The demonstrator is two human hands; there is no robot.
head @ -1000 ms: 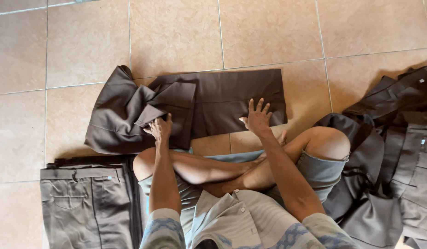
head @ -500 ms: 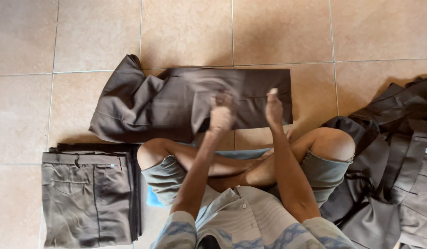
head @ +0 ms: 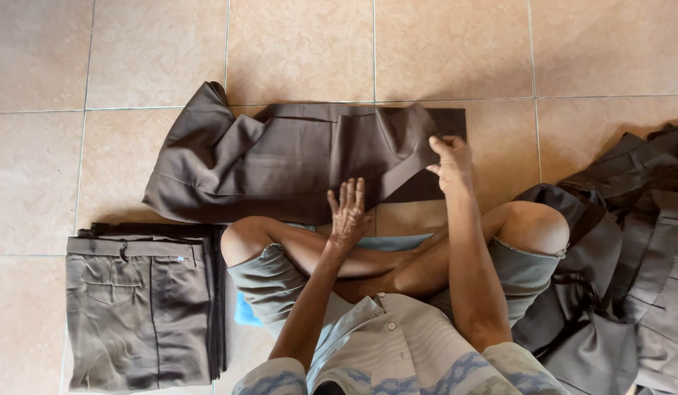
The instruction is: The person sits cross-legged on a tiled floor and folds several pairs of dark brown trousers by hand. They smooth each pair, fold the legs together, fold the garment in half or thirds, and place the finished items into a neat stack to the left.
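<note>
The floor is laid with large square tiles in a warm peach-beige, faintly mottled and a little glossy, with thin pale grout lines between them. One grout line runs left to right across the far part of the scene, another crosses nearer on the left, and several run from far to near. Soft, even light falls over the tiles (it looks like daylight, though no window shows), with only slight shadows along the edges of what lies on them. The tiles are somewhat brighter toward the far right. No wall or furniture shows anywhere in the view.
</note>
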